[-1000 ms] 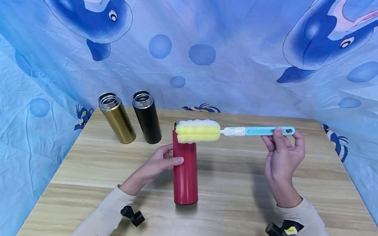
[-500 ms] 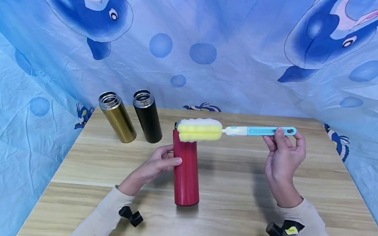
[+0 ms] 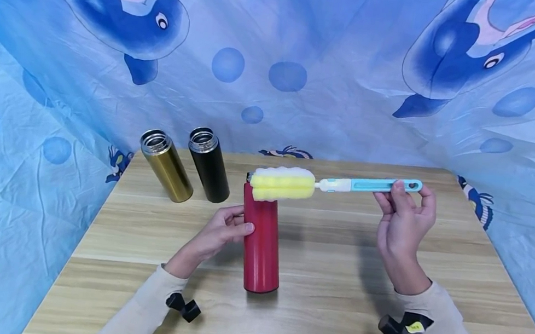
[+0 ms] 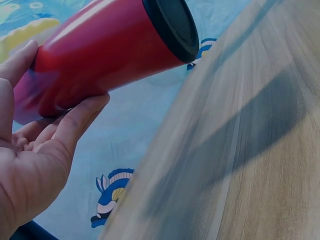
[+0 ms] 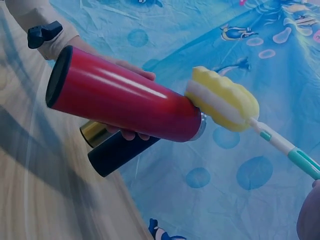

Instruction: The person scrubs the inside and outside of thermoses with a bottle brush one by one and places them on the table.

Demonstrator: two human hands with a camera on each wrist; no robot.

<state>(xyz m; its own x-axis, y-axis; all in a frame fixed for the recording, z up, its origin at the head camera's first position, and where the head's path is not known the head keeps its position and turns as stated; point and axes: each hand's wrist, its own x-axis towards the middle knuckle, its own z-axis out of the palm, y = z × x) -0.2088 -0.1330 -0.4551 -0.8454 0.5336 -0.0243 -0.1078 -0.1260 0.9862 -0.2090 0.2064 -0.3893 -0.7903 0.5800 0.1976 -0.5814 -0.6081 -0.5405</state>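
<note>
Three flasks stand on the wooden table (image 3: pixel 329 317): red flask (image 3: pixel 261 243) centre, steadied by left hand (image 3: pixel 220 233) with fingers curled round it; black flask (image 3: pixel 208 164) and gold flask (image 3: pixel 165 166) behind. Right hand (image 3: pixel 401 226) pinches the sponge brush (image 3: pixel 325 185) handle, sponge at the red flask's mouth.

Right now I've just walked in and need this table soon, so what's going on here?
A person steadies an upright red bottle with the left hand, fingers curled round its upper part. The right hand pinches the blue handle of a sponge brush, held level with its yellow-and-white sponge head at the bottle's mouth, not inside. A gold bottle and a black bottle stand open at the back left of the wooden table.
</note>
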